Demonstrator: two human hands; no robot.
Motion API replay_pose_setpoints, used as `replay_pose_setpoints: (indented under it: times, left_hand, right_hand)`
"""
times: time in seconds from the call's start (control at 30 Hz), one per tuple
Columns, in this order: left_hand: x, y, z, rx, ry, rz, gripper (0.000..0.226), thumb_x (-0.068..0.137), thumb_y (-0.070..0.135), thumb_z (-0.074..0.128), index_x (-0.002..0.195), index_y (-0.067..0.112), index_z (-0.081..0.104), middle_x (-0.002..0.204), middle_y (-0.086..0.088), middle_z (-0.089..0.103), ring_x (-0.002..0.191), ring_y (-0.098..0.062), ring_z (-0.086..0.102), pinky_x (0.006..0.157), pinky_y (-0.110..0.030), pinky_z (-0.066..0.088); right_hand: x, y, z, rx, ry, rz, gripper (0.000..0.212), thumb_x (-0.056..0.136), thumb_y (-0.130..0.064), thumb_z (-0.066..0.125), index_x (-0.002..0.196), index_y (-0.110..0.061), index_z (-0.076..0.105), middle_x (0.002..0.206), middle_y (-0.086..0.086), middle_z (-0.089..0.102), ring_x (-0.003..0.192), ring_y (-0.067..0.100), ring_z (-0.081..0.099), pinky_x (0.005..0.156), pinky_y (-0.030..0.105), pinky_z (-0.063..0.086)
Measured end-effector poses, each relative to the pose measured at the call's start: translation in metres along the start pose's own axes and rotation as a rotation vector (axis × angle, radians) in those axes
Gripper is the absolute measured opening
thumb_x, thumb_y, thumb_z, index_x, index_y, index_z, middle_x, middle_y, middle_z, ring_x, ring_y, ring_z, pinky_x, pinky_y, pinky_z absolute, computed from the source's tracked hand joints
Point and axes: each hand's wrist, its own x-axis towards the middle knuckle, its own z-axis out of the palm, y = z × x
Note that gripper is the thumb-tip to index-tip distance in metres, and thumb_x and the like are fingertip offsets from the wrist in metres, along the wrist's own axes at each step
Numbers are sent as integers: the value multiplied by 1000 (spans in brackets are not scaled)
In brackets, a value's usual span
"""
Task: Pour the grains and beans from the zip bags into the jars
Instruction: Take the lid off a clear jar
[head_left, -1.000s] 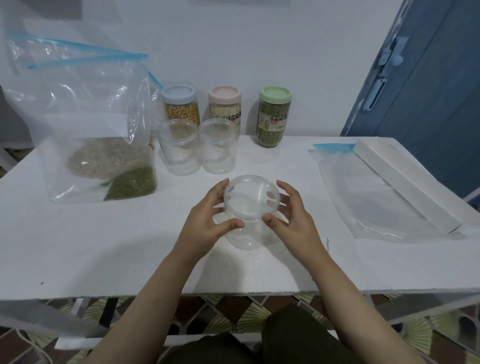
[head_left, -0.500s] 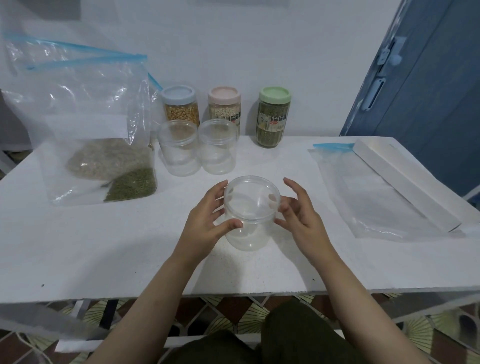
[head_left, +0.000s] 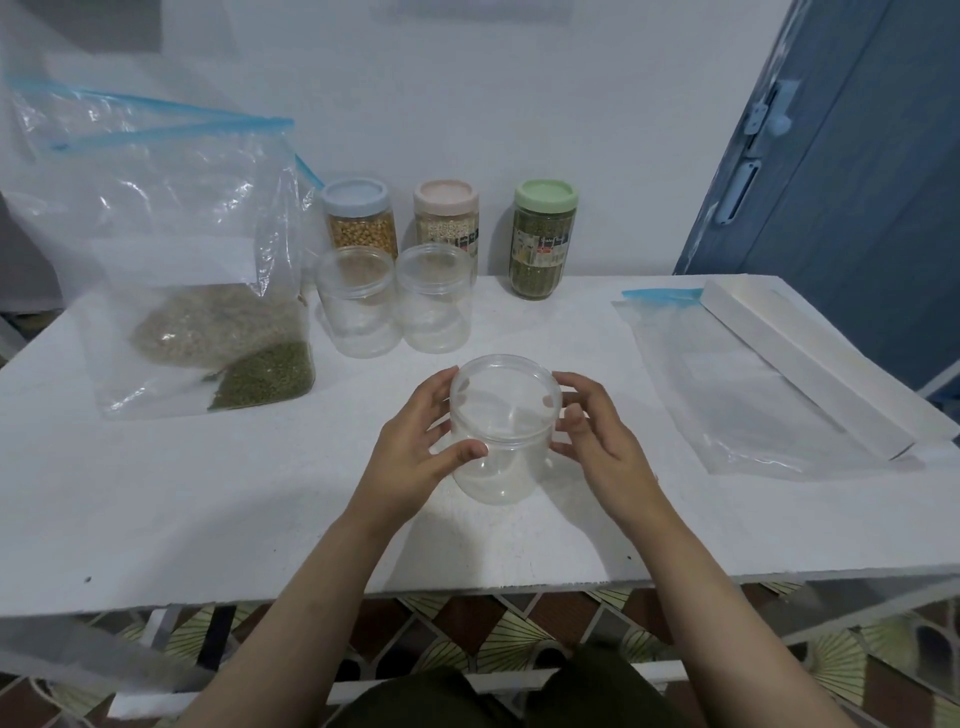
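- The clear round plastic jar (head_left: 503, 431) stands on the white surface (head_left: 208, 493), near the middle.
- The left hand (head_left: 415, 447) wraps its grip around the jar's side. The right hand (head_left: 597, 441) is loose, fingers just touching the lid edge.
- The jar looks empty, so light, smooth and maybe slippery. Hold the body and turn the lid.
- The 2 floppy clear zip bags (head_left: 171, 270) at far left will sag; hold them near the top.

Clear lidded jar (head_left: 503, 431): upright, counter's front middle. Zip bags (head_left: 208, 291), grains and green beans: back-left corner.
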Motion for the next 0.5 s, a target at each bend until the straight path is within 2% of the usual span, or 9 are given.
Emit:
replay_pose_setpoints:
  times: [0.07,0.13,0.2,0.3,0.4,0.5]
  left_hand:
    - [0,0,0,-10,0,-7,68,64,49,84,120,64,50,133,22,56,129,-8,52,110,-45,44]
    - [1,0,0,-25,1,-11,72,62,48,86,124,55,50,132,20,57,129,-11,53,109,-46,45]
    - [2,0,0,-37,6,-12,74,61,46,87,125,47,49,130,19,58,128,-9,54,109,-45,45]
    - [3,-2,0,-56,16,-19,73,59,44,88,121,45,49,130,16,60,126,-8,55,110,-44,45]
    - [3,-3,-1,-63,21,-28,73,58,45,88,120,48,50,133,13,59,128,-9,54,110,-44,44]
    - [4,-4,-1,-70,21,-27,70,58,45,88,117,52,50,134,10,58,128,-10,54,110,-45,44]
  right_hand:
    - [-1,-3,4,-37,-17,13,40,99,-57,44,138,-48,45,128,-20,55,115,-1,57,100,33,52]
    - [-1,-6,8,-91,-29,25,65,86,-74,50,144,-49,37,135,-25,46,114,-8,54,96,22,50]
    - [1,-7,8,-150,-28,37,81,78,-79,56,148,-48,32,133,-27,43,114,-5,54,93,19,47]
    - [2,-7,3,-124,-9,46,69,82,-60,62,144,-43,36,125,-19,53,105,-3,59,90,20,47]
    - [2,-7,0,-104,1,9,46,91,-49,55,135,-40,48,122,-14,60,103,-2,62,86,18,46]
    - [3,-4,1,-142,-30,11,57,95,-57,45,149,-38,40,133,-17,53,114,-13,52,91,10,44]
